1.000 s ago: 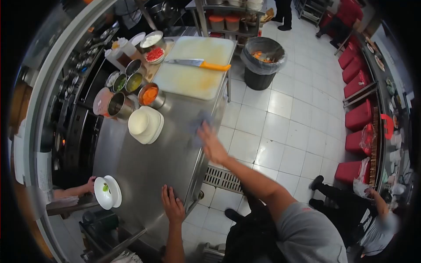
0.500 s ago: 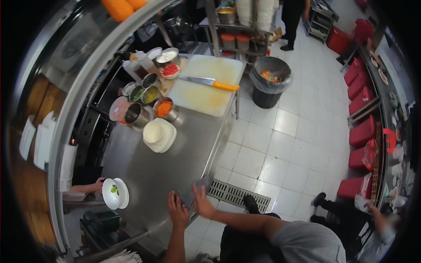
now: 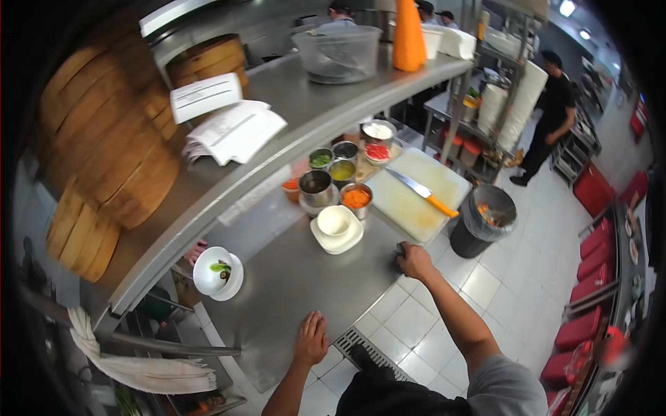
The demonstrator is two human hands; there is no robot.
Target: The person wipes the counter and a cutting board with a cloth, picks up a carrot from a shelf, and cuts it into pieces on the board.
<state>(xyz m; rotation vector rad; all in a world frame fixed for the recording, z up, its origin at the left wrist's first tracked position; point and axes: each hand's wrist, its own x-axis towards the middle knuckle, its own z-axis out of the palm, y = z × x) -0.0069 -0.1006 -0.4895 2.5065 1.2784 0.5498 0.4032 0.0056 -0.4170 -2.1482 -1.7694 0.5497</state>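
Observation:
My right hand is closed on a dark grey cloth, pressed to the steel table at its right edge, just below the cutting board. My left hand rests flat on the table's front edge, fingers stretched, holding nothing. A knife with an orange handle lies across the board. Stacked white dishes stand near the middle. At the left, a white bowl with green leaves in it sits by another person's hand.
Metal tins, one with chopped orange food, stand behind the dishes. A lined bin is on the floor at the right. Above the table runs a steel shelf with papers and wooden steamers. A person stands farther back.
My right hand has slid the cloth away from my left hand, along the table edge toward the cutting board. My left hand stays at the front edge. The camera view has tilted up.

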